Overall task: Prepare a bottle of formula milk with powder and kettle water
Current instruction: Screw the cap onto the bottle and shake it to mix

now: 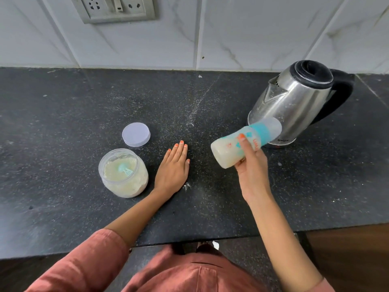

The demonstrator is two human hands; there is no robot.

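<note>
My right hand (251, 165) grips a capped baby bottle (227, 149) with a teal collar, tilted almost on its side above the counter, cap end pointing toward the kettle. Milky liquid fills the bottle's lower end. A steel kettle (294, 102) with a black lid and handle stands just behind it at the right. My left hand (173, 167) rests flat on the dark counter (63, 123), fingers straight. Beside it on the left sits an open clear jar of powder (123, 173) with a teal scoop lying inside. The jar's pale lid (136, 134) lies flat behind the jar.
White powder specks dust the counter around the middle. A tiled wall with a socket plate (114, 8) rises behind. The counter's front edge runs just above my reddish clothing; a brown surface shows at the lower right.
</note>
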